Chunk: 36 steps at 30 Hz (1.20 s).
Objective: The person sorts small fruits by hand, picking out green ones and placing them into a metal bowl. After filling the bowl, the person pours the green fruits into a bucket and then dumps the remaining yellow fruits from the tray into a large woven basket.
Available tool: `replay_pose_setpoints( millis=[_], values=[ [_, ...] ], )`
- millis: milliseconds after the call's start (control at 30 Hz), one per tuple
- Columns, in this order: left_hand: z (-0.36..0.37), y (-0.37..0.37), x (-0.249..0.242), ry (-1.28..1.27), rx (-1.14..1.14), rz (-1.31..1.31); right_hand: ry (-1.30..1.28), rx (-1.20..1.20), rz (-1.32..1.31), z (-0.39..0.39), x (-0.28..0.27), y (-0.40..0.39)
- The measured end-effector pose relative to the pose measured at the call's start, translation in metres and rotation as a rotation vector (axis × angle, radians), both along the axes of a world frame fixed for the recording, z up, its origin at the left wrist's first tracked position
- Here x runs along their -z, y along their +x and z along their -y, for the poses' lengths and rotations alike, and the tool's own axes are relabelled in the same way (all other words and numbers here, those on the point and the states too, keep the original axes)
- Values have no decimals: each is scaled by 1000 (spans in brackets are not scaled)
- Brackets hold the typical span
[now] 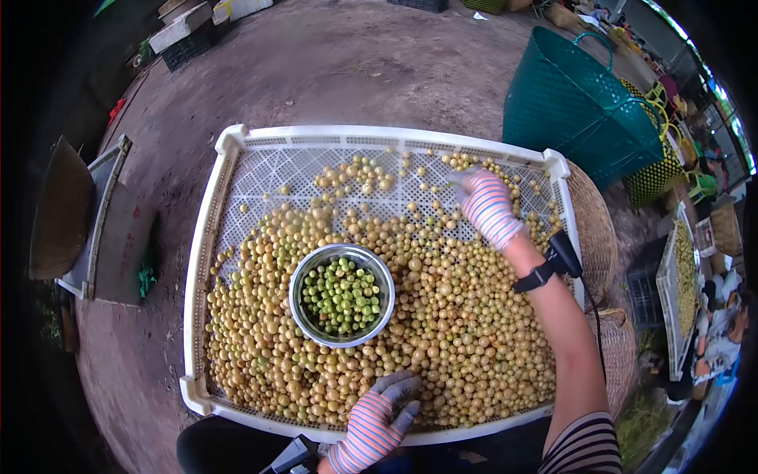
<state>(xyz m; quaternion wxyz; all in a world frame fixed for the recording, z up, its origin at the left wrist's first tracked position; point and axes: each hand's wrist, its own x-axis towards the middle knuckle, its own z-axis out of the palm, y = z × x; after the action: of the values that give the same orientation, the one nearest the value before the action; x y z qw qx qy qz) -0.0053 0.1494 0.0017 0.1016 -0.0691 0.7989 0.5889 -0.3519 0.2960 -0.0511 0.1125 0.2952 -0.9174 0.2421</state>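
Note:
Small round yellowish fruits [482,316] cover most of a white mesh tray [207,197] in front of me. A steel bowl [379,325] sits among them, left of the middle, with small green fruits [341,296] in it. My left hand [379,423], in a striped glove with grey fingertips, rests at the tray's near edge, fingers stretched over the yellowish fruits and thumb apart. Toward the far right of the tray is my right hand [488,204], gloved alike, just above scattered fruits. Its fingers are blurred, so I cannot make out a hold.
A green woven basket [568,103] stands beyond the far right corner. Wicker baskets [592,229] lie against the tray's right side. At the left is a box-like metal object [118,229]. Another fruit tray [681,292] and a seated person [722,324] are at the far right.

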Motion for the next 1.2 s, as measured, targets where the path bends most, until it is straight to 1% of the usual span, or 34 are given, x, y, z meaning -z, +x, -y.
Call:
replay_pose_setpoints(
  millis=[33,67,100,167,267,367,400,500,533,633,767,800,900,933,1033,1067,1167,1200],
  values=[
    [1,0,0,7,3,-5,145,4,42,-10,-3,-19],
    [2,0,0,14,7,-10,216,6,4,-18,-3,-27],
    [3,-1,0,19,-2,-10,245,-5,111,-21,-7,-29],
    [4,-1,0,33,-19,-3,392,-54,96,-29,-11,-26],
    [4,0,3,40,-22,-9,594,-39,156,-33,-3,-18],
    [2,1,4,25,-6,-25,605,-7,64,-33,1,-16],
    [1,1,3,19,-1,-8,643,22,35,-30,7,-20],
    [-1,0,0,-4,11,17,773,131,119,-24,14,-30],
    [-1,0,0,-16,13,4,748,157,173,-18,8,-28],
    [-2,1,-1,-2,7,-21,743,149,111,-12,12,-29],
    [1,4,-4,7,4,-12,723,105,156,-19,0,-15],
    [2,6,-4,8,4,-8,720,114,165,-27,12,-23],
    [1,11,4,-5,13,-38,445,99,299,-41,5,-21],
    [2,11,4,0,10,-34,382,141,296,-43,1,-17],
    [3,12,3,15,2,-7,383,-175,124,-36,-16,7],
    [3,11,3,14,3,5,592,-186,95,-30,-13,12],
    [2,9,4,4,10,-4,798,-95,-29,-23,16,12],
    [1,9,3,-3,13,-15,756,-96,-5,-22,16,12]
  ],
)
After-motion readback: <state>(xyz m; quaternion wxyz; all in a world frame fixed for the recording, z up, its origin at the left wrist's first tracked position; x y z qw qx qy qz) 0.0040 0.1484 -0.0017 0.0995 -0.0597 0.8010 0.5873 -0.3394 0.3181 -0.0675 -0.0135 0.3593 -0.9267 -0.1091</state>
